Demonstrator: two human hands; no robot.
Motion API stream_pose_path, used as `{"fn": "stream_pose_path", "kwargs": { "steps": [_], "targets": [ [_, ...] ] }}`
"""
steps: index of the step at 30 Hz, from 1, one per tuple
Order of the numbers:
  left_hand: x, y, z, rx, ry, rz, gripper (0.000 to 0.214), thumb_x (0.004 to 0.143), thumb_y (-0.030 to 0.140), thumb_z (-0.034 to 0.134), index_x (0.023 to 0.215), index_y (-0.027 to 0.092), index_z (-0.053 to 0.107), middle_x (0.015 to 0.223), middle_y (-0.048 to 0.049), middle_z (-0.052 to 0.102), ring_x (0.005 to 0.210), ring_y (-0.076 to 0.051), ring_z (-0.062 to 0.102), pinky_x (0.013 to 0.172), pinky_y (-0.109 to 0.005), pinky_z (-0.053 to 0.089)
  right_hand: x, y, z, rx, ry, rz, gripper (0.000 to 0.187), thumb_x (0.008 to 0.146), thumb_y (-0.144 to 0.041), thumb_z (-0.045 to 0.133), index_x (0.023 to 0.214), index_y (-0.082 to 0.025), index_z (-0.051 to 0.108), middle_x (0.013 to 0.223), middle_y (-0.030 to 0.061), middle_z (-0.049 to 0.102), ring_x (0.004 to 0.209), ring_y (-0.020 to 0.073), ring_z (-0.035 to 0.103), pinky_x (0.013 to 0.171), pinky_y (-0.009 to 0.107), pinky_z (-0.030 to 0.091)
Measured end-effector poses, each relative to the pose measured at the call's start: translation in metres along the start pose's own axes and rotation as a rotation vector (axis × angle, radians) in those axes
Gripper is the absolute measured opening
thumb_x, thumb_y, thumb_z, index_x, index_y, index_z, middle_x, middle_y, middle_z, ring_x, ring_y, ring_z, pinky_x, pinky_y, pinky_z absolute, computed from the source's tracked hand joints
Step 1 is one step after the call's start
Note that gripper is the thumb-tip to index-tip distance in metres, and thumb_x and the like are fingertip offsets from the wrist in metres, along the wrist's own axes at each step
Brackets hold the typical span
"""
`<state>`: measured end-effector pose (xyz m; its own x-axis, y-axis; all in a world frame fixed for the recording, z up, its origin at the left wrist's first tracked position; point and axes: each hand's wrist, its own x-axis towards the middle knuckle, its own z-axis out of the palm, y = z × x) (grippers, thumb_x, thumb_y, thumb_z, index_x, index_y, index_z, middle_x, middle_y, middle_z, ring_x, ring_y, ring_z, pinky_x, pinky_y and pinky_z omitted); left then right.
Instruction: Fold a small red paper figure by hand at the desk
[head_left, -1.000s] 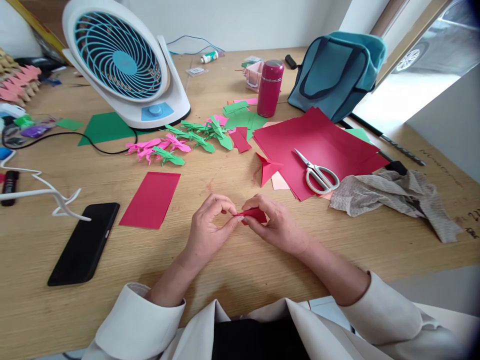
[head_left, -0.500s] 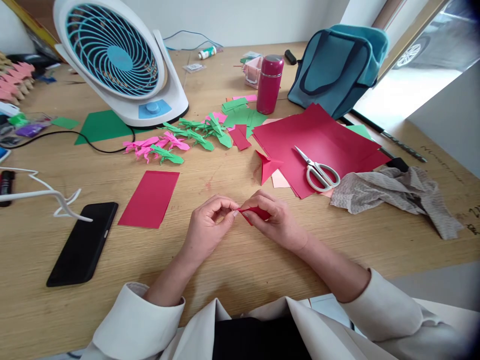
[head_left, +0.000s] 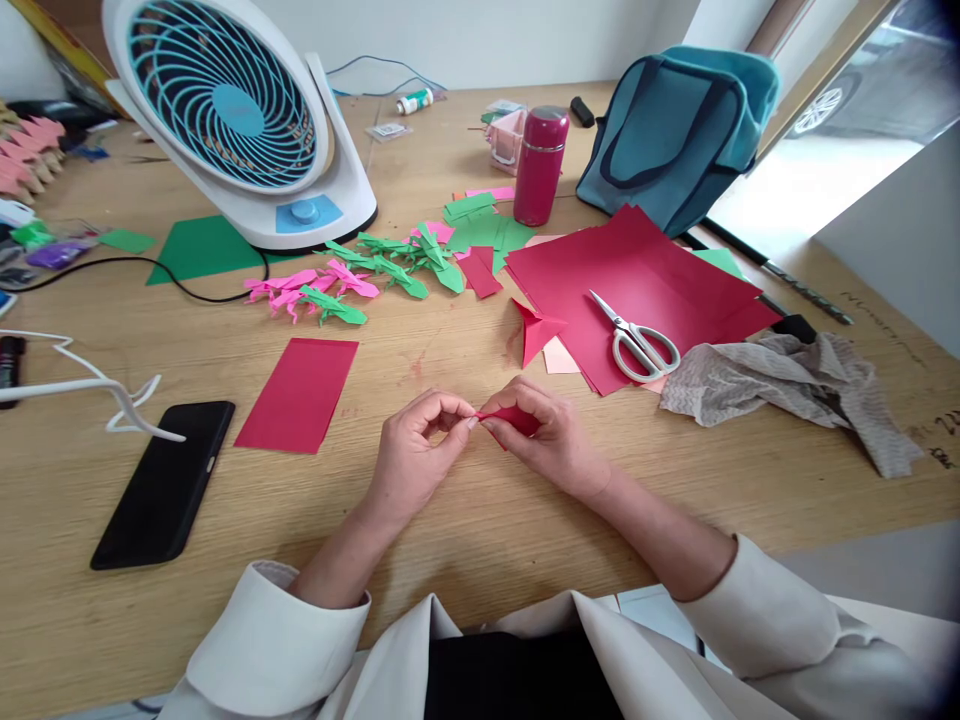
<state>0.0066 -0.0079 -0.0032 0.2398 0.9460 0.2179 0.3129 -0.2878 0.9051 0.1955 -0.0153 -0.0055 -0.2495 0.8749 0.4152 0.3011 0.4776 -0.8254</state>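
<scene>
Between my hands is a small folded piece of red paper [head_left: 519, 420], partly hidden by fingers. My left hand [head_left: 424, 445] pinches its narrow left tip between thumb and forefinger. Curled around the wider part, my right hand [head_left: 551, 440] grips it with the thumb in front. Both hands are just above the table [head_left: 450, 540], fingertips almost touching. Beyond them lies a folded red paper shape [head_left: 536, 330] with pointed flaps. To the left rests a red paper rectangle [head_left: 300, 395]. White-handled scissors [head_left: 637, 342] lie on large red sheets [head_left: 675, 290] at the right.
Folded green and pink paper figures [head_left: 390, 270] lie beyond my hands. A fan [head_left: 247, 110], a dark red flask [head_left: 541, 165] and a blue bag [head_left: 675, 140] stand at the back. A black phone [head_left: 165, 485] is at left, a crumpled cloth [head_left: 787, 395] at right.
Both hands keep their pinch on the red paper, and its visible part has tilted slightly. The whole view has shifted a little; the other things lie as before.
</scene>
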Motion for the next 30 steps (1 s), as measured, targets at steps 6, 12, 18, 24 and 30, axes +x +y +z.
{"fn": "stream_pose_path", "kwargs": {
  "steps": [6, 12, 18, 24, 30],
  "targets": [
    [0.001, 0.005, 0.001, 0.032, 0.012, 0.049, 0.005, 0.087, 0.019, 0.062, 0.083, 0.019, 0.065, 0.081, -0.0014, 0.065, 0.077, -0.014, 0.061, 0.073, -0.026, 0.05, 0.0, 0.001, 0.003, 0.028, 0.027, 0.018, 0.004, 0.09, -0.02, 0.063, 0.092, -0.023, 0.065, 0.087, 0.0029, 0.065, 0.081, 0.0162, 0.062, 0.074, 0.03, 0.049],
    [0.002, 0.01, 0.002, 0.042, 0.022, 0.078, 0.007, 0.085, 0.014, 0.06, 0.081, 0.019, 0.063, 0.079, -0.0007, 0.062, 0.073, -0.013, 0.059, 0.07, -0.025, 0.048, 0.0, 0.0, 0.005, 0.032, 0.047, 0.025, 0.003, 0.089, -0.02, 0.064, 0.09, -0.022, 0.065, 0.085, 0.0027, 0.064, 0.078, 0.0156, 0.061, 0.072, 0.03, 0.048],
    [0.002, 0.01, 0.002, 0.038, 0.016, 0.095, 0.008, 0.085, 0.013, 0.059, 0.081, 0.019, 0.062, 0.082, -0.0011, 0.062, 0.075, -0.013, 0.059, 0.07, -0.026, 0.048, 0.0, -0.001, 0.004, 0.037, 0.047, 0.033, 0.001, 0.089, -0.021, 0.063, 0.09, -0.021, 0.064, 0.084, 0.0024, 0.063, 0.076, 0.015, 0.06, 0.071, 0.029, 0.049],
    [0.001, 0.007, 0.002, 0.029, 0.017, 0.104, 0.008, 0.085, 0.012, 0.059, 0.082, 0.019, 0.062, 0.081, -0.0006, 0.062, 0.074, -0.013, 0.058, 0.07, -0.026, 0.048, 0.001, -0.001, 0.004, 0.009, 0.04, 0.018, 0.003, 0.091, -0.023, 0.062, 0.09, -0.022, 0.065, 0.083, 0.0025, 0.063, 0.075, 0.0151, 0.059, 0.069, 0.029, 0.048],
    [0.001, 0.007, 0.002, 0.017, 0.008, 0.1, 0.008, 0.086, 0.012, 0.059, 0.082, 0.019, 0.062, 0.082, -0.0006, 0.061, 0.075, -0.012, 0.058, 0.071, -0.025, 0.048, 0.001, 0.001, 0.005, 0.01, 0.044, -0.004, 0.003, 0.09, -0.021, 0.062, 0.09, -0.021, 0.065, 0.083, 0.0018, 0.061, 0.074, 0.0139, 0.058, 0.069, 0.028, 0.047]
  ]
}}
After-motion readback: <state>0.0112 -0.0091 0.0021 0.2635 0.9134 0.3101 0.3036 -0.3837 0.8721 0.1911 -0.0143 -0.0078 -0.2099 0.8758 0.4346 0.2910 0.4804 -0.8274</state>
